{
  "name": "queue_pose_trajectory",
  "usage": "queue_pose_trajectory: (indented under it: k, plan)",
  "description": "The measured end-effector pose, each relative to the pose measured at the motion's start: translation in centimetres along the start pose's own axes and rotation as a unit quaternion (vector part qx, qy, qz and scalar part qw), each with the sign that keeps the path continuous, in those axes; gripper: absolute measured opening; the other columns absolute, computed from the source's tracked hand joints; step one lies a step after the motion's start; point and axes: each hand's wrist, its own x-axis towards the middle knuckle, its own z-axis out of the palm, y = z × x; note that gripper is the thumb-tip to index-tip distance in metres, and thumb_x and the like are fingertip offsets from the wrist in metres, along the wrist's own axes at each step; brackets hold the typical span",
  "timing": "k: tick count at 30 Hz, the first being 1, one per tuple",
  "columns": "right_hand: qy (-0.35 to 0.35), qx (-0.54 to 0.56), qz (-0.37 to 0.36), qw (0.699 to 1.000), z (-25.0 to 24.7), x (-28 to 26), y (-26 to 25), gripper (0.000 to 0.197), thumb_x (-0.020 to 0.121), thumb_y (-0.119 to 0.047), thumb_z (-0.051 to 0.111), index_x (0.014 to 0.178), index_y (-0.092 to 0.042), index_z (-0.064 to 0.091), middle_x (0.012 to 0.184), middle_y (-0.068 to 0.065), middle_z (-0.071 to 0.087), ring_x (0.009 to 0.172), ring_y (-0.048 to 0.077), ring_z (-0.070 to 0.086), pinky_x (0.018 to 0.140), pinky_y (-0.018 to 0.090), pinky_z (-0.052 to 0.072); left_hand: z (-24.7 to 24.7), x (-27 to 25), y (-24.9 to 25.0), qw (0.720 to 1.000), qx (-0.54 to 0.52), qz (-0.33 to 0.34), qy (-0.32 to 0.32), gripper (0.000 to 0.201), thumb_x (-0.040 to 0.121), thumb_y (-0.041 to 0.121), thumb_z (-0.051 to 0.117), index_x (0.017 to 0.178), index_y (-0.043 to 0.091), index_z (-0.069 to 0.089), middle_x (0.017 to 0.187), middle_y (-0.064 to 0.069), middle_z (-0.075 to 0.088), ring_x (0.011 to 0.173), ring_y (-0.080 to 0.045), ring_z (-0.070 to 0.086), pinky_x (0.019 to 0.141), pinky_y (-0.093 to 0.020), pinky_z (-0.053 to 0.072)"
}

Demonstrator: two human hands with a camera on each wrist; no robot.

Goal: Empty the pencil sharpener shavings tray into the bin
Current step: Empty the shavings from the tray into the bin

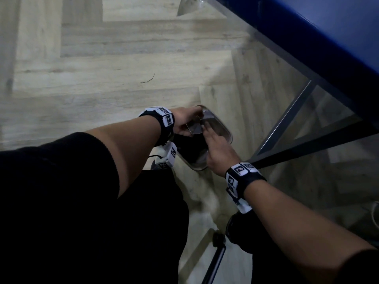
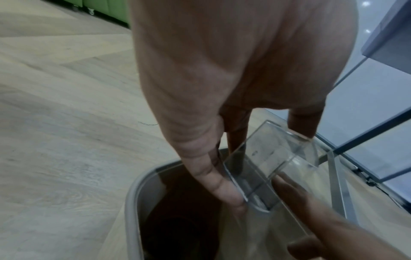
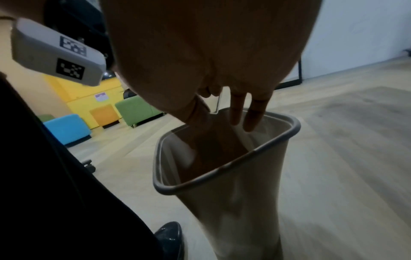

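Observation:
A clear plastic shavings tray [image 1: 196, 129] [image 2: 273, 158] is tilted over the open mouth of a beige bin [image 1: 227, 133] [image 2: 133, 193] [image 3: 222, 168] standing on the wooden floor. My left hand [image 1: 185, 120] [image 2: 222, 105] grips the tray, thumb along its near edge and fingers on the far side. My right hand [image 1: 215, 146] [image 3: 244, 116] reaches in from the right with straight fingers [image 2: 295, 193] touching the tray's lower end. Only a thin edge of the tray [image 3: 219, 103] shows in the right wrist view. The bin's inside is dark, so I cannot make out shavings.
A blue table top [image 1: 320, 37] with grey metal legs [image 1: 287, 119] stands close on the right of the bin. A black chair base [image 1: 217, 240] and my shoe [image 3: 171, 235] are near my legs. Coloured seats [image 3: 135, 109] stand far off.

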Motion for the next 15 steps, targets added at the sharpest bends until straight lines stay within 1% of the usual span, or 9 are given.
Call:
queue_pose_trajectory:
  k: [2, 3, 6, 8, 10, 11, 12, 14, 15]
  plan:
    - [-0.041, -0.039, 0.005, 0.998, -0.5, 0.5, -0.4, 0.101, 0.084, -0.008, 0.056, 0.171, -0.019, 0.005, 0.18, -0.001, 0.002, 0.134, 0.04, 0.048, 0.11, 0.056, 0.047, 0.5, -0.6, 0.1, 1.0, -0.002, 0.005, -0.02, 0.021, 0.097, 0.041, 0.061, 0.09, 0.022, 0.064, 0.097, -0.007, 0.062, 0.088, -0.025, 0.064, 0.09, -0.042, 0.055]
    - [-0.061, -0.042, 0.019, 0.997, -0.6, 0.9, -0.6, 0.103, 0.085, -0.009, 0.057, 0.171, -0.02, 0.001, 0.179, 0.0, 0.002, 0.135, 0.041, 0.047, 0.11, 0.058, 0.046, 0.8, -0.7, 0.2, 1.0, -0.009, 0.008, -0.023, 0.021, 0.098, 0.039, 0.06, 0.09, 0.021, 0.065, 0.092, -0.006, 0.061, 0.082, -0.024, 0.062, 0.09, -0.042, 0.055]
    - [-0.083, 0.02, 0.042, 0.995, -0.3, 2.0, -1.0, 0.104, 0.084, -0.014, 0.055, 0.17, -0.025, -0.001, 0.179, 0.004, 0.01, 0.139, 0.044, 0.047, 0.113, 0.056, 0.045, 1.0, -1.2, 0.6, 1.0, -0.023, 0.018, -0.011, 0.018, 0.098, 0.034, 0.061, 0.09, 0.019, 0.066, 0.085, -0.005, 0.06, 0.081, -0.02, 0.059, 0.104, -0.045, 0.052]
    - [-0.076, 0.1, 0.029, 0.992, -0.3, 1.9, -1.3, 0.098, 0.08, -0.015, 0.052, 0.169, -0.029, 0.014, 0.172, 0.009, 0.031, 0.138, 0.042, 0.053, 0.113, 0.049, 0.048, 0.7, -1.2, 0.1, 0.999, -0.03, 0.021, -0.004, 0.015, 0.096, 0.032, 0.066, 0.096, 0.017, 0.068, 0.097, -0.008, 0.065, 0.087, -0.022, 0.063, 0.105, -0.045, 0.054]
    - [-0.027, 0.169, 0.037, 0.985, -0.6, 1.3, -1.5, 0.083, 0.08, -0.014, 0.054, 0.161, -0.025, 0.04, 0.146, 0.014, 0.062, 0.126, 0.037, 0.065, 0.106, 0.041, 0.053, 0.1, -0.6, -0.1, 0.999, -0.038, 0.03, 0.001, 0.022, 0.093, 0.032, 0.071, 0.106, 0.015, 0.067, 0.112, -0.013, 0.068, 0.098, -0.027, 0.066, 0.101, -0.044, 0.057]
    - [0.011, 0.208, 0.057, 0.976, -0.9, 1.0, -1.5, 0.078, 0.081, -0.01, 0.056, 0.158, -0.025, 0.047, 0.133, 0.013, 0.071, 0.118, 0.034, 0.069, 0.101, 0.038, 0.055, 0.1, -0.6, 0.1, 0.999, -0.049, 0.017, 0.001, 0.021, 0.094, 0.034, 0.069, 0.104, 0.016, 0.066, 0.114, -0.013, 0.067, 0.1, -0.027, 0.066, 0.098, -0.043, 0.058]
    - [0.043, 0.258, 0.081, 0.962, -1.1, 0.8, -1.5, 0.08, 0.082, -0.006, 0.058, 0.158, -0.028, 0.047, 0.126, 0.008, 0.074, 0.112, 0.028, 0.072, 0.099, 0.037, 0.056, 0.2, -0.9, 0.3, 0.999, -0.05, 0.015, -0.005, 0.019, 0.095, 0.036, 0.066, 0.098, 0.017, 0.065, 0.114, -0.012, 0.065, 0.1, -0.027, 0.065, 0.094, -0.041, 0.058]
    - [0.061, 0.362, 0.117, 0.923, -1.3, 1.0, -1.5, 0.092, 0.081, 0.0, 0.058, 0.161, -0.039, 0.036, 0.129, -0.003, 0.071, 0.11, 0.02, 0.075, 0.099, 0.039, 0.059, 0.4, -1.2, 0.5, 0.999, -0.031, 0.01, -0.003, 0.02, 0.096, 0.037, 0.063, 0.093, 0.017, 0.064, 0.11, -0.01, 0.063, 0.099, -0.026, 0.062, 0.092, -0.039, 0.058]
    - [0.053, 0.405, 0.126, 0.904, -1.2, 1.3, -1.6, 0.096, 0.08, 0.002, 0.057, 0.161, -0.043, 0.032, 0.13, -0.005, 0.071, 0.11, 0.021, 0.076, 0.098, 0.043, 0.06, 0.8, -1.0, 0.5, 1.0, -0.027, 0.011, -0.002, 0.021, 0.097, 0.038, 0.062, 0.092, 0.017, 0.063, 0.106, -0.009, 0.063, 0.098, -0.025, 0.062, 0.097, -0.04, 0.057]
